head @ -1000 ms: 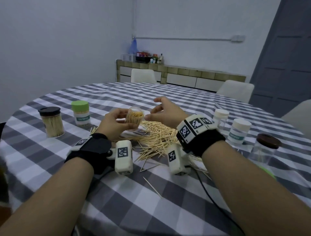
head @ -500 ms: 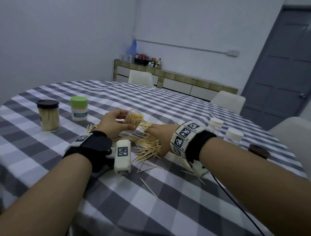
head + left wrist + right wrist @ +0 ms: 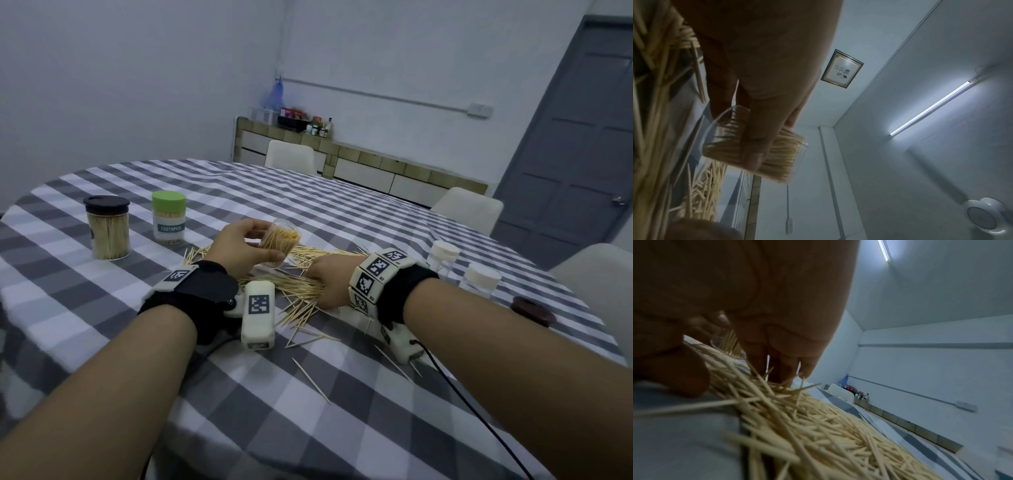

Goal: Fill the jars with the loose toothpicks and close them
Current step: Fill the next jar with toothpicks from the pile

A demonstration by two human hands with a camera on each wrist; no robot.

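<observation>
Wooden toothpicks [image 3: 301,274] lie heaped near the middle of the checked desk [image 3: 342,428], strays scattered toward its near edge. The left hand [image 3: 239,246] has its grip clamped round a clear open jar [image 3: 279,241], tilted and packed with picks, just above the heap. The right hand [image 3: 329,277] is down in the heap, fingers [image 3: 781,368] curled among the sticks; whether they pinch any I cannot tell. Toward the left edge stand a black-lidded jar [image 3: 108,228] and a green-lidded jar [image 3: 169,217]; white-capped jars [image 3: 479,279] and a brown lid [image 3: 532,310] sit by the right edge.

tilted clear jar [image 3: 278,244] packed with toothpicks above loose heap [image 3: 301,286]
</observation>
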